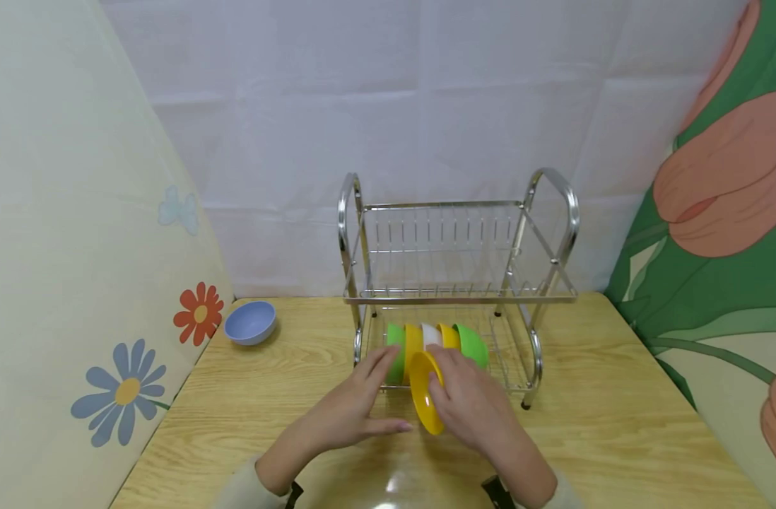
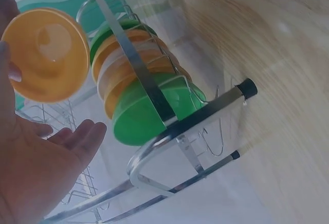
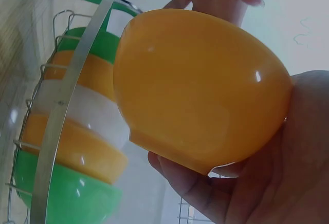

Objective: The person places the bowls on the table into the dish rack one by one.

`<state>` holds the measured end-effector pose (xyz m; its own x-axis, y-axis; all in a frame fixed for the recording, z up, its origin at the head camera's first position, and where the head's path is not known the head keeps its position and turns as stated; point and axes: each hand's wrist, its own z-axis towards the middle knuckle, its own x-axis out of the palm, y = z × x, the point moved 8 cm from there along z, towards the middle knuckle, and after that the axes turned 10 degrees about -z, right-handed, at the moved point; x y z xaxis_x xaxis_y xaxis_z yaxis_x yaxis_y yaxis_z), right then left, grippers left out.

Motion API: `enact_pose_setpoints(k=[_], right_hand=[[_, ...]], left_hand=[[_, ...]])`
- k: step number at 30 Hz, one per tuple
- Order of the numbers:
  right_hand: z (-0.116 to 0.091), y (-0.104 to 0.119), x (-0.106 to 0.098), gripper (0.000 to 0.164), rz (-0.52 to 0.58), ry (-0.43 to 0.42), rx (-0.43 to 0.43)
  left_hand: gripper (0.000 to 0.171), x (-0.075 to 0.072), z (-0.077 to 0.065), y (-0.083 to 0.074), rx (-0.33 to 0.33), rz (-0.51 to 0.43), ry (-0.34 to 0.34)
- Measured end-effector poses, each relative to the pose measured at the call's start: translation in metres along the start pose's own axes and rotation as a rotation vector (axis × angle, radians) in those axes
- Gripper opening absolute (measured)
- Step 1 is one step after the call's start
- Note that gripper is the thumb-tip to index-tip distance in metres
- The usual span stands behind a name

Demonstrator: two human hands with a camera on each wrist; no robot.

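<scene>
My right hand [image 1: 473, 399] grips a yellow bowl [image 1: 422, 399], held on edge in front of the dish rack [image 1: 459, 301]. In the right wrist view the fingers [image 3: 198, 190] lie by the base of this bowl [image 3: 200, 90]. Close to its left side is my left hand [image 1: 343, 413], fingers extended and thumb apart, with nothing held. Several bowls stand on edge in a row on the rack's lower tier: a green bowl [image 1: 396, 336], a yellow one, a white bowl [image 1: 431, 334], another yellow one and a green bowl [image 1: 475, 348] at the right end.
A blue bowl [image 1: 251, 323] sits at the far left of the wooden table [image 1: 604, 410]. The rack's upper tier [image 1: 442, 251] rises above the row of bowls. Behind hangs a white cloth [image 1: 388, 106], with patterned panels at both sides.
</scene>
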<state>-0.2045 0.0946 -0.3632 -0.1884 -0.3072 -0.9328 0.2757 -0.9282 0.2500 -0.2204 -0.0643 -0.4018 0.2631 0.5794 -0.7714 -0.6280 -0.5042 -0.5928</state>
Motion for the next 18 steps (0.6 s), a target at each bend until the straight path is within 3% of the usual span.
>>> enact_pose_setpoints(k=[18], right_hand=[[0.002, -0.03, -0.016, 0.045, -0.049, -0.03, 0.036]], left_hand=[[0.107, -0.034, -0.02, 0.026, -0.091, 0.037, -0.05]])
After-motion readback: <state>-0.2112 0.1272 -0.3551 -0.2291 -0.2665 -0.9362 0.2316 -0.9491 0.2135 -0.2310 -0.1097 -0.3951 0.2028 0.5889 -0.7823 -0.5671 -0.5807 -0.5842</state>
